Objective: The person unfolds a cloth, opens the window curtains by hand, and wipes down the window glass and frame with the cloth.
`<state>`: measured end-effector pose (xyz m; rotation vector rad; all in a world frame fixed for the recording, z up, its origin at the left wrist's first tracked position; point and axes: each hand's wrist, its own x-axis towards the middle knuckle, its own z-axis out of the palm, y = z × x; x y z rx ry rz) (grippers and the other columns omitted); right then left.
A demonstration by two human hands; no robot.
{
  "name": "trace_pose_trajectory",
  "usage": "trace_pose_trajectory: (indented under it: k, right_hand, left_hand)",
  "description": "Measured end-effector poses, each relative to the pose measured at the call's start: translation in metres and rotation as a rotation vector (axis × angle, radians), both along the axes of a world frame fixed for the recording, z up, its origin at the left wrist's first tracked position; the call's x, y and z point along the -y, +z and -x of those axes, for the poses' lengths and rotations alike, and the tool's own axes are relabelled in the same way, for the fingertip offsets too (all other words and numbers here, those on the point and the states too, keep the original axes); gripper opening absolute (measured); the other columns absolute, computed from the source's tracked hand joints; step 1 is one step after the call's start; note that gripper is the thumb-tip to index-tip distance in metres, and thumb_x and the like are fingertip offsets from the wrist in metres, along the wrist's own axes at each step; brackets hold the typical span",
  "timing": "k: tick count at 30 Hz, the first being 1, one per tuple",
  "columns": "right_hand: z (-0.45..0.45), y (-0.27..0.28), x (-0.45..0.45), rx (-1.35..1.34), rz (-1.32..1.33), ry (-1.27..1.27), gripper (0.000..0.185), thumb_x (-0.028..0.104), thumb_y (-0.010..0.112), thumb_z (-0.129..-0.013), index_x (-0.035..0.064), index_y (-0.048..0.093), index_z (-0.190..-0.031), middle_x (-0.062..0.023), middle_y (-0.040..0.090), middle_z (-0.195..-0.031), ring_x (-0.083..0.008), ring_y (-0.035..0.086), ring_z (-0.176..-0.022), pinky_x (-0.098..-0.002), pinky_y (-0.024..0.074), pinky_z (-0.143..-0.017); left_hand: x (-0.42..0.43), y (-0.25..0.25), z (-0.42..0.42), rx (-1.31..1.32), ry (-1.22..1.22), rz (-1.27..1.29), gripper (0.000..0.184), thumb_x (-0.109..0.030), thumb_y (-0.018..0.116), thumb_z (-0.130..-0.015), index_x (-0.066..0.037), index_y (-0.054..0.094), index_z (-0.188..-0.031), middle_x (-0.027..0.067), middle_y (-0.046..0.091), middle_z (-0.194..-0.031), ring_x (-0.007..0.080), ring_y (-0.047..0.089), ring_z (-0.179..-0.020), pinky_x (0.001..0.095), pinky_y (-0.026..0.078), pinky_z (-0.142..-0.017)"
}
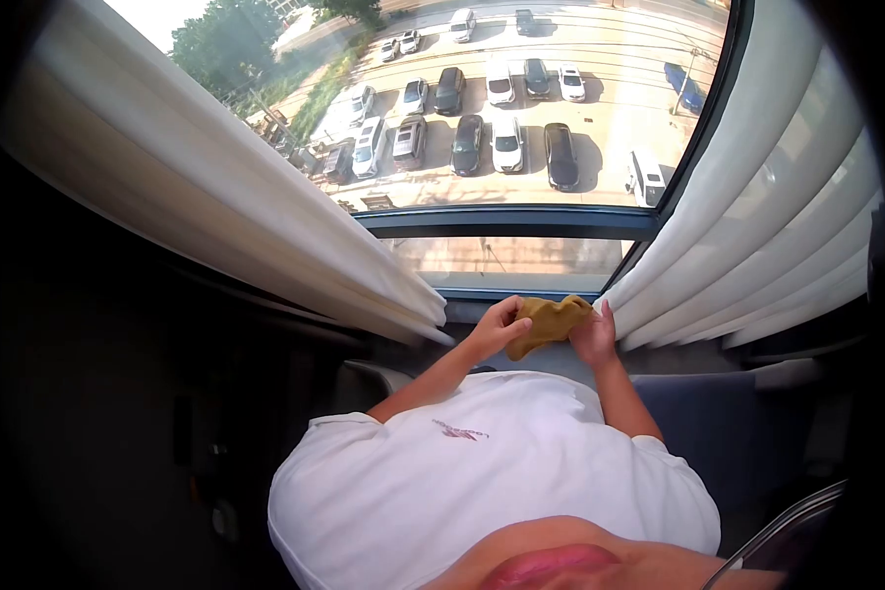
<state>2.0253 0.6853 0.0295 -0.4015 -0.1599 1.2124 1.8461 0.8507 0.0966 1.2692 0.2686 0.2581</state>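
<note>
A mustard-brown cloth (549, 326) is stretched between my two hands in front of the window. My left hand (501, 328) pinches its left end, with the thumb lying over the fabric. At the cloth's right end, my right hand (593, 336) grips the bunched edge, its fingers partly hidden and one finger pointing up. The cloth looks soft and folded, and its lower left part hangs down a little.
Ahead is a window with a dark frame (501, 222), overlooking a car park. A white curtain (236, 177) hangs on the left and another curtain (757, 197) on the right. A dark blue padded surface (708, 423) is at the right.
</note>
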Motion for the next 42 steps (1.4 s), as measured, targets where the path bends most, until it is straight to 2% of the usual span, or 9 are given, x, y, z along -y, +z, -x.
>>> trace_pose_trajectory:
  k: [9, 13, 22, 25, 28, 31, 33, 36, 42]
  right_hand:
    - [-0.009, 0.013, 0.003, 0.401, 0.491, -0.061, 0.034, 0.009, 0.060, -0.095, 0.0019, 0.052, -0.127, -0.0067, 0.063, -0.117, -0.0160, 0.061, -0.106, -0.0301, 0.0454, -0.095]
    - [-0.016, -0.007, -0.005, 0.698, 0.535, -0.262, 0.033, 0.005, 0.063, -0.093, -0.0016, 0.052, -0.124, -0.0096, 0.064, -0.116, -0.0138, 0.062, -0.103, -0.0285, 0.0491, -0.089]
    - [-0.026, 0.002, -0.015, 0.993, 0.539, -0.414, 0.026, 0.001, 0.059, -0.095, -0.0002, 0.053, -0.120, -0.0061, 0.066, -0.102, -0.0113, 0.063, -0.093, -0.0257, 0.0488, -0.085]
    - [-0.020, 0.025, -0.015, 1.169, 0.530, -0.426, 0.029, 0.000, 0.059, -0.095, 0.0030, 0.053, -0.123, -0.0046, 0.066, -0.098, -0.0101, 0.063, -0.090, -0.0250, 0.0490, -0.082]
    - [-0.020, 0.048, -0.012, 1.237, 0.532, -0.292, 0.034, 0.000, 0.060, -0.094, 0.0058, 0.055, -0.127, -0.0050, 0.066, -0.097, -0.0109, 0.063, -0.091, -0.0257, 0.0490, -0.081]
    - [-0.021, 0.061, -0.013, 1.334, 0.483, -0.269, 0.033, 0.001, 0.061, -0.092, 0.0064, 0.060, -0.124, -0.0070, 0.067, -0.096, -0.0152, 0.063, -0.091, -0.0285, 0.0496, -0.081]
    - [-0.026, 0.065, -0.012, 1.548, 0.413, -0.333, 0.028, 0.002, 0.061, -0.091, 0.0055, 0.065, -0.119, -0.0088, 0.068, -0.096, -0.0192, 0.064, -0.091, -0.0304, 0.0499, -0.082]
    - [-0.033, 0.075, -0.007, 1.571, 0.417, -0.352, 0.020, 0.003, 0.062, -0.089, 0.0062, 0.071, -0.107, -0.0125, 0.068, -0.093, -0.0298, 0.064, -0.089, -0.0357, 0.0511, -0.079]
    - [-0.058, 0.072, 0.005, 1.726, 0.494, -0.309, 0.026, 0.004, 0.067, -0.079, 0.0065, 0.072, -0.104, -0.0117, 0.069, -0.093, -0.0304, 0.064, -0.094, -0.0392, 0.0509, -0.084]
  left_hand:
    - [0.020, -0.003, -0.019, -0.043, 0.193, 0.127, 0.012, -0.014, 0.064, -0.097, -0.005, 0.058, -0.102, -0.0023, 0.057, -0.092, 0.0062, 0.053, -0.086, 0.0221, 0.042, -0.076]
    - [0.017, -0.038, -0.023, -0.113, 0.382, 0.149, 0.020, -0.023, 0.063, -0.099, -0.007, 0.060, -0.086, -0.0055, 0.053, -0.079, 0.0059, 0.043, -0.076, 0.0221, 0.036, -0.072]
    - [0.015, -0.040, -0.017, -0.115, 0.446, 0.006, 0.019, -0.025, 0.063, -0.099, -0.008, 0.063, -0.091, -0.0029, 0.063, -0.087, 0.0066, 0.053, -0.079, 0.0230, 0.041, -0.075]
    - [0.015, -0.044, -0.012, -0.172, 0.342, 0.428, 0.019, -0.029, 0.062, -0.100, -0.011, 0.064, -0.096, -0.0011, 0.067, -0.094, 0.0099, 0.059, -0.085, 0.0259, 0.045, -0.081]
    - [0.013, -0.046, -0.005, -0.321, 0.015, 0.810, 0.019, -0.032, 0.060, -0.100, -0.014, 0.063, -0.102, -0.0004, 0.068, -0.100, 0.0131, 0.063, -0.091, 0.0298, 0.047, -0.086]
    - [0.018, -0.062, -0.004, -0.342, -0.192, 0.864, 0.018, -0.032, 0.062, -0.100, -0.015, 0.061, -0.105, -0.0003, 0.068, -0.103, 0.0136, 0.063, -0.095, 0.0313, 0.048, -0.089]
    - [0.025, -0.066, -0.005, -0.356, -0.126, 0.784, 0.016, -0.030, 0.062, -0.099, -0.014, 0.061, -0.104, -0.0001, 0.067, -0.103, 0.0137, 0.063, -0.095, 0.0310, 0.048, -0.089]
    - [0.030, -0.062, -0.010, -0.292, 0.082, 0.646, 0.014, -0.025, 0.063, -0.099, -0.012, 0.061, -0.102, 0.0001, 0.066, -0.100, 0.0123, 0.062, -0.093, 0.0290, 0.048, -0.088]
    - [0.018, -0.043, -0.017, -0.103, 0.341, 0.109, 0.013, -0.014, 0.067, -0.096, -0.005, 0.059, -0.100, -0.0008, 0.064, -0.094, 0.0069, 0.057, -0.089, 0.0233, 0.045, -0.083]
